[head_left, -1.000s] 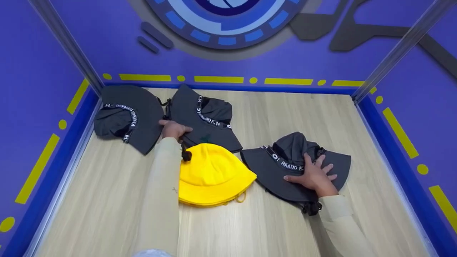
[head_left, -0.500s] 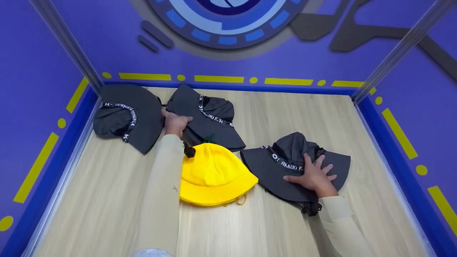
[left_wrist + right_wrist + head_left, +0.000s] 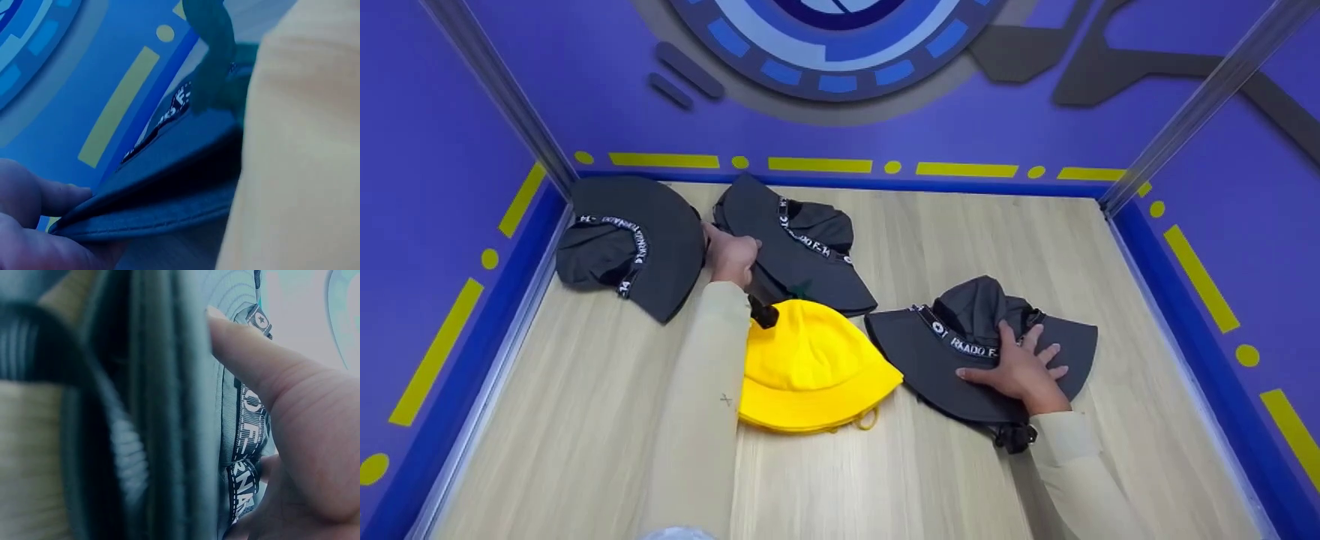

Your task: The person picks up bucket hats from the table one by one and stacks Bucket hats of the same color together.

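In the head view my left hand is at the near-left edge of a dark grey bucket hat by the back wall. The left wrist view shows that hat's brim pinched between thumb and finger, its layers parted. My right hand rests with spread fingers on another dark grey bucket hat at the right, which has a lettered band. In the right wrist view the thumb lies against the brim, and a strap hangs blurred in front. Between the two hats lies a yellow bucket hat, partly hidden by my left sleeve.
A third dark grey hat lies in the back left corner, close to my left hand. The wooden tabletop is bounded by blue-purple panels at the back and both sides.
My left hand has moved slightly up and right, and the middle dark hat's near brim has lifted and shifted a little right. The yellow hat moved slightly right. My right hand stays still.
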The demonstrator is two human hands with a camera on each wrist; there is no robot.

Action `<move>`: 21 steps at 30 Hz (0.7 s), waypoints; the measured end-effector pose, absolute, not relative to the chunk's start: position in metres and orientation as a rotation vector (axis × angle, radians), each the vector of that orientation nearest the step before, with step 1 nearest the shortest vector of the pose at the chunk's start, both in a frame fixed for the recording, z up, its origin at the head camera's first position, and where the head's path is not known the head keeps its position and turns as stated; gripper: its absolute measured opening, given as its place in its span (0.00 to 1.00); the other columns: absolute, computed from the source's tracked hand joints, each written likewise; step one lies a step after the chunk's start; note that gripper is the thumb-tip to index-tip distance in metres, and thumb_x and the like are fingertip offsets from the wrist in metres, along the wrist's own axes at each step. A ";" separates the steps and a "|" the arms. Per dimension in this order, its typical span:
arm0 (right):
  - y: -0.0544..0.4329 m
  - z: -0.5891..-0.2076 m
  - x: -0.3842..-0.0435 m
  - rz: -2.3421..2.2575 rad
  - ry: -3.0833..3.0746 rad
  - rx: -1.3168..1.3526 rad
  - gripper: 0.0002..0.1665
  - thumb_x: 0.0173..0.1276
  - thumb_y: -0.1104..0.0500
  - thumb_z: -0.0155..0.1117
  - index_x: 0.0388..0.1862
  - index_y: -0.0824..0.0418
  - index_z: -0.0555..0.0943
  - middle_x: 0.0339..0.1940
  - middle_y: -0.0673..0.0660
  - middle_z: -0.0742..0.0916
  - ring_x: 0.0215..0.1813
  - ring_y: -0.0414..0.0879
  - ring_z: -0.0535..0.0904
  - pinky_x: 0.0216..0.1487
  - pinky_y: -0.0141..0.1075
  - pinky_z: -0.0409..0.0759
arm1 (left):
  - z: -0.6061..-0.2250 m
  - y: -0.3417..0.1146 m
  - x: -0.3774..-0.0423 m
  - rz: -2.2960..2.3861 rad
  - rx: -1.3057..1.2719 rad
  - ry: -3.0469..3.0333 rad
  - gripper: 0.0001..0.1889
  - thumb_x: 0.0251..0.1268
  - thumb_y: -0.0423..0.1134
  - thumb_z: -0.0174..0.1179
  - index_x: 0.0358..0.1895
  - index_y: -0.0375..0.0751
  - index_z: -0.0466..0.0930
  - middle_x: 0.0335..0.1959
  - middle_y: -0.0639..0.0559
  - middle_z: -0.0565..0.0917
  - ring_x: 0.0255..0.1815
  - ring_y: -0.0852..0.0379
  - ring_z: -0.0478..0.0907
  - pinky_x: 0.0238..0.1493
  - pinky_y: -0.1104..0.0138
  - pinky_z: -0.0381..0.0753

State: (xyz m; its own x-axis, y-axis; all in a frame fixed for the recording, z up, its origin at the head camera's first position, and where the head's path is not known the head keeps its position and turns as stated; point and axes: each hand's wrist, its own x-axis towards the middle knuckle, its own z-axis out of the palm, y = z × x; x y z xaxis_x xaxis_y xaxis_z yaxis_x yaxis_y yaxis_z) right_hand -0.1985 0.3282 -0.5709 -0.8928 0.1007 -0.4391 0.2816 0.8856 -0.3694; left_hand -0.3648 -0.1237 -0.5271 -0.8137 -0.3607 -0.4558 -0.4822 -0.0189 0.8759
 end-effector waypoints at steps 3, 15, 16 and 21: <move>0.328 -0.571 -0.198 -0.606 2.639 0.279 0.84 0.48 0.20 0.71 0.86 0.59 0.37 0.77 0.80 0.26 0.71 0.88 0.17 0.60 0.87 0.26 | -0.520 -0.118 -0.362 1.988 -0.918 2.138 0.59 0.72 0.26 0.56 0.80 0.67 0.14 0.86 0.57 0.26 0.86 0.52 0.44 0.81 0.57 0.60; 0.328 -0.571 -0.198 -0.608 2.637 0.279 0.83 0.49 0.20 0.71 0.86 0.59 0.37 0.77 0.80 0.26 0.71 0.88 0.17 0.60 0.87 0.25 | -0.494 -0.108 -0.352 2.295 -0.724 1.992 0.47 0.77 0.31 0.54 0.85 0.55 0.29 0.87 0.54 0.39 0.86 0.52 0.44 0.83 0.59 0.55; 0.328 -0.571 -0.198 -0.607 2.636 0.281 0.83 0.49 0.20 0.71 0.85 0.59 0.37 0.77 0.80 0.26 0.71 0.88 0.17 0.60 0.87 0.25 | -0.491 -0.107 -0.351 2.351 -0.683 1.958 0.44 0.78 0.31 0.54 0.85 0.53 0.35 0.87 0.53 0.44 0.85 0.52 0.49 0.82 0.59 0.58; 0.328 -0.572 -0.199 -0.599 2.636 0.287 0.83 0.49 0.20 0.71 0.85 0.59 0.37 0.77 0.79 0.26 0.71 0.88 0.17 0.61 0.86 0.25 | -0.478 -0.104 -0.344 2.569 -0.491 1.783 0.35 0.78 0.30 0.53 0.83 0.45 0.51 0.81 0.50 0.62 0.78 0.54 0.66 0.74 0.63 0.71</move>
State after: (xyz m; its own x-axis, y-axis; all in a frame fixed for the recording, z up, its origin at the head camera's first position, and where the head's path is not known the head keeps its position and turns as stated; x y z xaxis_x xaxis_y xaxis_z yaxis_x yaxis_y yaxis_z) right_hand -0.1986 0.3284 -0.5718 -0.8905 0.1049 -0.4427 0.2860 0.8859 -0.3654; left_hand -0.3441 -0.1042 -0.4778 -0.9516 -0.1939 -0.2386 -0.1557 -0.3652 0.9178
